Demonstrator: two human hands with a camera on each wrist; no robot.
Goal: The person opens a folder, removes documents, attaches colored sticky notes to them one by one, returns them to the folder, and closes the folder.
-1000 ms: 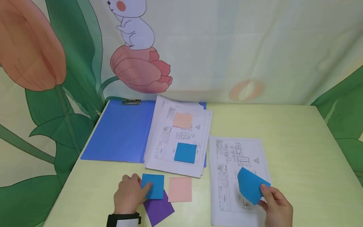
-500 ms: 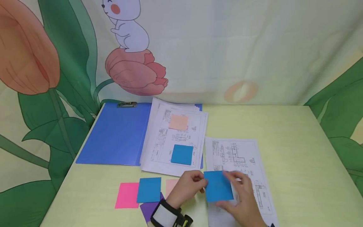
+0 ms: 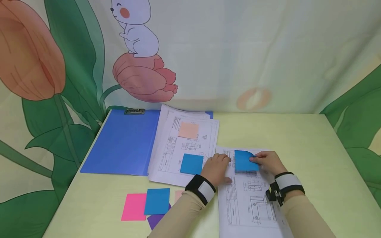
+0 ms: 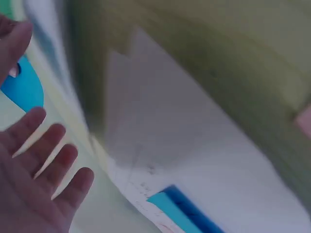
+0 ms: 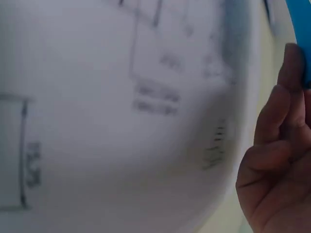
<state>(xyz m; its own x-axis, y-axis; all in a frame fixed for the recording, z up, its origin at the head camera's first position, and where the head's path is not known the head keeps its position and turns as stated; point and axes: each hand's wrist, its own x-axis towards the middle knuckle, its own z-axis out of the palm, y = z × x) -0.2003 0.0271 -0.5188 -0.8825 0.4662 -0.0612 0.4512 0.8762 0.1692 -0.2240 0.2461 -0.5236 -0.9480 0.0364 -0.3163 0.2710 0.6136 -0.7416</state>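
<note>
My right hand (image 3: pixel 270 162) pinches the right edge of a blue sticky note (image 3: pixel 243 161), which lies over the upper part of a loose drawing sheet (image 3: pixel 238 215) and bends up at that edge. In the right wrist view a strip of this blue sticky note (image 5: pixel 300 22) shows at the fingertips. My left hand (image 3: pixel 215 168) is just left of the note, over the sheet's left edge, holding nothing. Its fingers are spread and fairly straight in the left wrist view. Beside it, another blue sticky note (image 3: pixel 191 164) is on the stacked drawings (image 3: pixel 166 165).
A blue clip folder (image 3: pixel 122 142) lies open under the stack, which also bears a peach sticky note (image 3: pixel 189 130). Toward the front left lie pink (image 3: pixel 133 207), blue (image 3: pixel 157 201) and purple (image 3: pixel 155 220) notes, and a peach note (image 3: pixel 178 195) partly behind the left arm.
Both hands have moved forward over the loose sheet. The blue note, at first in the right hand alone, then between both hands, is now at the sheet's upper part; the left hand is off it.
</note>
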